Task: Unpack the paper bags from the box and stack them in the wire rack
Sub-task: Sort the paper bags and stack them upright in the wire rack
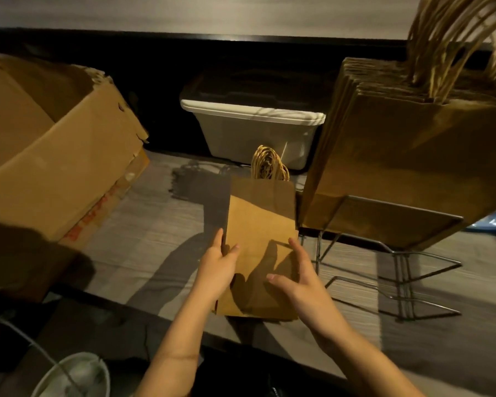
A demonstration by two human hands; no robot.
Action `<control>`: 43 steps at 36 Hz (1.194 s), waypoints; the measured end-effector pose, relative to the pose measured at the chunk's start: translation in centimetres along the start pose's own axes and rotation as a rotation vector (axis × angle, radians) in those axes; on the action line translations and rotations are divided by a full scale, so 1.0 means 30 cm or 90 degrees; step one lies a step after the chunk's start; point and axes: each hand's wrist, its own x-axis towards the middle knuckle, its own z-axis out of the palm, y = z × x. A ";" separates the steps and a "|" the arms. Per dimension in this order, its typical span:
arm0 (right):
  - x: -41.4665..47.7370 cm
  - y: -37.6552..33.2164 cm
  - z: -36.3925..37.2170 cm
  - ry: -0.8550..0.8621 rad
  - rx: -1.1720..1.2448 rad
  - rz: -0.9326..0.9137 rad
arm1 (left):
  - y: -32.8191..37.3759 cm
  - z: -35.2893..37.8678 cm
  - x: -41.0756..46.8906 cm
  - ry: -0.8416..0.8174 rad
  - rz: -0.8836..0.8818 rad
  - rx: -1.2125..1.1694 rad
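Paper bags flat at frame centre, just left of wire rack. Left hand grips their left edge, lower fingers hidden beneath; right hand spread flat on top. Box cut off at left.

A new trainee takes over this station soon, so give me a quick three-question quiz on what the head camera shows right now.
1. True or false: the wire rack already holds paper bags.
2. The bag bundle that the left hand and right hand touch lies: A on the floor; B on the table; C in the rack.
3. What stands at the wall behind the bundle?
Key: 1 true. 2 B. 3 a white plastic bin.
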 end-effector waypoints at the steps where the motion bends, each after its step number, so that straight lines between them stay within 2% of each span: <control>1: -0.001 0.004 0.004 -0.002 0.014 0.014 | -0.006 0.002 -0.006 -0.005 -0.009 0.004; 8: -0.013 0.028 0.026 0.003 0.079 0.042 | -0.038 0.003 -0.035 0.013 -0.020 -0.010; 18: -0.052 0.008 0.044 -0.010 0.118 0.004 | -0.065 -0.024 -0.064 0.089 -0.012 -0.103; 30: -0.097 -0.054 -0.003 -0.010 0.182 -0.065 | 0.011 -0.036 -0.108 0.210 0.071 -0.210; 43: -0.132 -0.121 -0.106 0.043 0.136 -0.174 | 0.137 -0.018 -0.200 0.244 0.190 -0.265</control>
